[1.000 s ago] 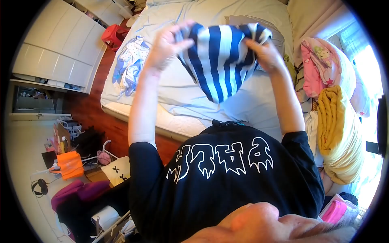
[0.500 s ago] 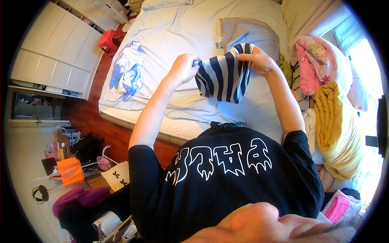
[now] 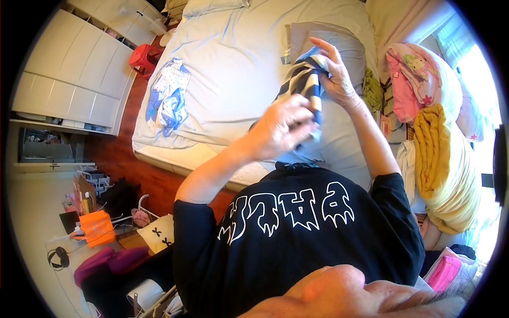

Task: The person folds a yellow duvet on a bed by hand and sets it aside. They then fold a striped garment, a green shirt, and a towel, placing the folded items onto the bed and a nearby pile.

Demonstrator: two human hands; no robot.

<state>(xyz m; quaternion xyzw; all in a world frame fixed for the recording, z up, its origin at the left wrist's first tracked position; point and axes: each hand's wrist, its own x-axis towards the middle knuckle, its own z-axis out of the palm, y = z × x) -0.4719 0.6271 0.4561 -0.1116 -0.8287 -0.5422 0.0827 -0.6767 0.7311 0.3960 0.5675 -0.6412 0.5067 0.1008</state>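
Note:
A dark-and-white striped cloth (image 3: 303,79) hangs bunched above the bed, its lower part partly hidden by my left hand. My right hand (image 3: 337,77) grips the upper end, with the fabric draped by the thumb and the index finger reaching up past it. In front of the lower folds is my left hand (image 3: 281,127), fingers curled and smeared by motion; whether they hold fabric I cannot tell. Behind the striped cloth, grey folded bedding (image 3: 350,45) lies on the bed. A blue-and-white patterned garment (image 3: 169,98) lies crumpled on the bed's left side.
The bed (image 3: 228,69) has a pale sheet. Along its right side are a pink quilt (image 3: 405,85) and a rolled yellow blanket (image 3: 432,153). A red stool (image 3: 144,59) stands by the white cabinets (image 3: 69,58). An orange bag (image 3: 97,229) sits among clutter at lower left.
The striped cloth was spread between both hands and is now gathered into a bunch. My left hand has moved right and down toward my body; my right hand has risen slightly and turned.

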